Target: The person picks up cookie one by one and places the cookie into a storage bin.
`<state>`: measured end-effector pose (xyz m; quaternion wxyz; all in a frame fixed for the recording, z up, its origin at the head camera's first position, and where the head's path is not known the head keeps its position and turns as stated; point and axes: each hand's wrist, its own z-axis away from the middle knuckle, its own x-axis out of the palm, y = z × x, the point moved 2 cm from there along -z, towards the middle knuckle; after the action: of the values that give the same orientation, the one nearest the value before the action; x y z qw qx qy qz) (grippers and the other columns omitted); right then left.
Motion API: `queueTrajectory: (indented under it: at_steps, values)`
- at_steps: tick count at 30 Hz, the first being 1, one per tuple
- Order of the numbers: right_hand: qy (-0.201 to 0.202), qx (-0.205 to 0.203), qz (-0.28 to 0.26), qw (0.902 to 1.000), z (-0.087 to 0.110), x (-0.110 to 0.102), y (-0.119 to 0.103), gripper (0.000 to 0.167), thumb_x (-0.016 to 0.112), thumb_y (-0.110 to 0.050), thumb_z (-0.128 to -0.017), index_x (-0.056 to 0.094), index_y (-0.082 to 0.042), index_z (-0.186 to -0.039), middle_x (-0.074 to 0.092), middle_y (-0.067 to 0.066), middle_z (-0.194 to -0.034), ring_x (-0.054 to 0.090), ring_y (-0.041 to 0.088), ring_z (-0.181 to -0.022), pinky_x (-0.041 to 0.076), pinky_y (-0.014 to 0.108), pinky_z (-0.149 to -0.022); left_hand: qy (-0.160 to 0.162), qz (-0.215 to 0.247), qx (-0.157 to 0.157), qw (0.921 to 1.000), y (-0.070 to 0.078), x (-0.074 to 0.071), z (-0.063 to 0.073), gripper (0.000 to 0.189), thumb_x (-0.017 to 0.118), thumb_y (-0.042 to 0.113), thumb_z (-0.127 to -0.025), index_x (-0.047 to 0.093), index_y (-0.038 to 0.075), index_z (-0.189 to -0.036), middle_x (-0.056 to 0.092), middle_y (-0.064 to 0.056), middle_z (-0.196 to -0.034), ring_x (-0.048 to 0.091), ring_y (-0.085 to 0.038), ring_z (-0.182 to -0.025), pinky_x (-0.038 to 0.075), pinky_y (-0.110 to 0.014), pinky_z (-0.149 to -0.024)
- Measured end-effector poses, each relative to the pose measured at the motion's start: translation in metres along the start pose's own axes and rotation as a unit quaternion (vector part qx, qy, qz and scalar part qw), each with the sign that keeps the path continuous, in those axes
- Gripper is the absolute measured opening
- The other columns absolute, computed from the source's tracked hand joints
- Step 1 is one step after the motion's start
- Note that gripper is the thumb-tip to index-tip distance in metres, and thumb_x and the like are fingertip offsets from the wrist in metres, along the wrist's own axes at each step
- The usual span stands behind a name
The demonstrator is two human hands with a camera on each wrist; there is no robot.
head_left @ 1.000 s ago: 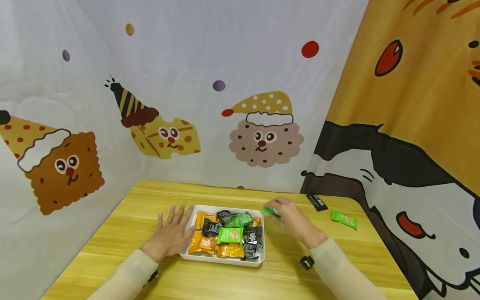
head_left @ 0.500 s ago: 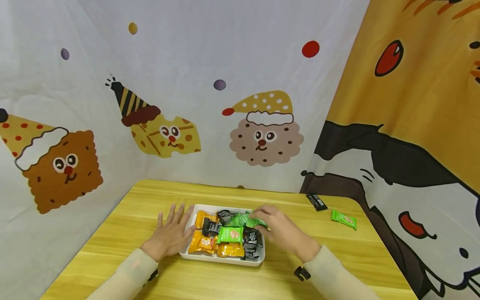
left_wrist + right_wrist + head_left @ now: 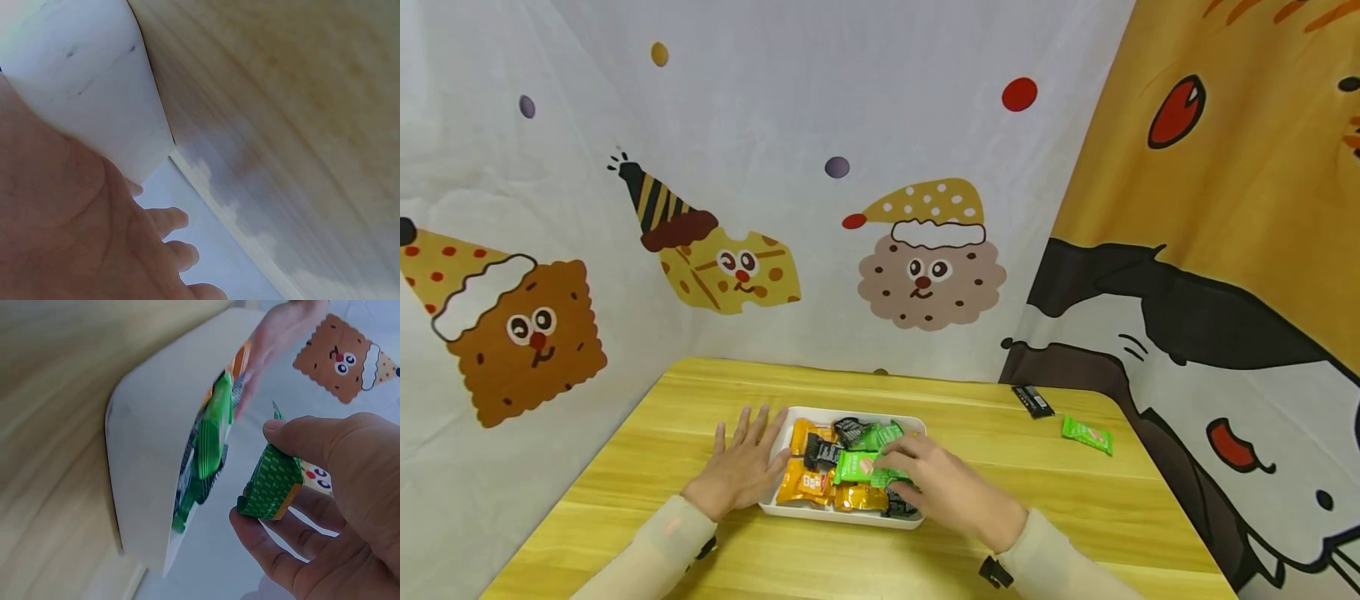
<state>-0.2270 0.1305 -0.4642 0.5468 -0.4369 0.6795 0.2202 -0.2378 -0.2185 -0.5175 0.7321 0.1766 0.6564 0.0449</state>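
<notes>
A white tray (image 3: 820, 514) on the wooden table holds several wrapped snacks. Among them are orange packets (image 3: 805, 485), black packets (image 3: 852, 431) and a bright green packet (image 3: 852, 467). My left hand (image 3: 741, 467) lies against the tray's left side with its fingers spread; in the left wrist view its palm is beside the white tray wall (image 3: 94, 81). Over the tray's right part, my right hand (image 3: 940, 483) pinches a green snack packet (image 3: 273, 484) between thumb and fingers. The right wrist view shows that packet apart from the pile. Some snacks are hidden beneath the right hand.
On the table's far right lie a black packet (image 3: 1032, 402) and a green packet (image 3: 1087, 435), outside the tray. A printed curtain (image 3: 835, 350) hangs behind the table, and another print closes off the right side.
My right hand has carried the green snack packet from beyond the tray's right rim, leftward and nearer, over the snacks inside. The left hand has stayed in place.
</notes>
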Motion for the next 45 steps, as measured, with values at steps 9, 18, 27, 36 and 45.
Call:
queueTrajectory:
  at_steps: [9, 18, 27, 36, 45]
  values:
    - [-0.011, -0.011, 0.012, 0.9998, 0.003, 0.01, -0.008, 0.041, 0.094, -0.015, -0.101, 0.083, -0.019, -0.14, 0.079, 0.002, -0.141, 0.076, 0.017, -0.126, 0.067, 0.023, -0.103, 0.002, 0.0, 0.001, 1.0, 0.0, 0.0, -0.001, 0.078, 0.042, 0.053, -0.126, 0.014, 0.018, -0.19, 0.008, -0.026, -0.195, 0.003, -0.059, -0.181, -0.001, -0.091, -0.137]
    - [-0.021, -0.017, 0.011, 0.9996, 0.006, 0.017, -0.008, 0.039, 0.093, -0.017, -0.103, 0.082, -0.019, -0.141, 0.078, 0.003, -0.143, 0.075, 0.017, -0.13, 0.067, 0.027, -0.107, 0.002, 0.001, 0.003, 1.0, 0.001, -0.001, -0.001, 0.078, 0.042, 0.053, -0.126, 0.014, 0.018, -0.19, 0.009, -0.027, -0.195, 0.003, -0.059, -0.181, -0.001, -0.091, -0.138]
    - [-0.039, -0.005, 0.003, 0.9992, 0.007, 0.017, -0.008, 0.039, 0.09, -0.018, -0.105, 0.082, -0.02, -0.143, 0.077, 0.001, -0.146, 0.074, 0.017, -0.132, 0.067, 0.027, -0.108, 0.003, -0.002, 0.0, 1.0, 0.001, -0.001, -0.001, 0.077, 0.043, 0.051, -0.126, 0.016, 0.016, -0.189, 0.01, -0.028, -0.195, 0.003, -0.06, -0.18, -0.001, -0.092, -0.137]
    - [-0.03, -0.008, 0.007, 0.9995, 0.01, 0.017, -0.006, 0.043, 0.092, -0.021, -0.104, 0.081, -0.021, -0.146, 0.077, 0.0, -0.145, 0.076, 0.016, -0.126, 0.068, 0.029, -0.103, 0.001, -0.003, 0.001, 1.0, 0.002, 0.0, 0.0, 0.078, 0.042, 0.053, -0.126, 0.015, 0.017, -0.189, 0.008, -0.027, -0.195, 0.003, -0.06, -0.18, -0.001, -0.092, -0.137]
    - [0.003, 0.008, 0.025, 0.9996, 0.013, 0.01, -0.002, 0.04, 0.093, -0.024, -0.103, 0.083, -0.019, -0.142, 0.079, 0.003, -0.141, 0.077, 0.016, -0.115, 0.068, 0.029, -0.095, 0.001, -0.005, 0.001, 1.0, 0.001, 0.0, -0.001, 0.078, 0.043, 0.052, -0.126, 0.014, 0.017, -0.189, 0.009, -0.028, -0.195, 0.003, -0.06, -0.18, -0.001, -0.092, -0.137]
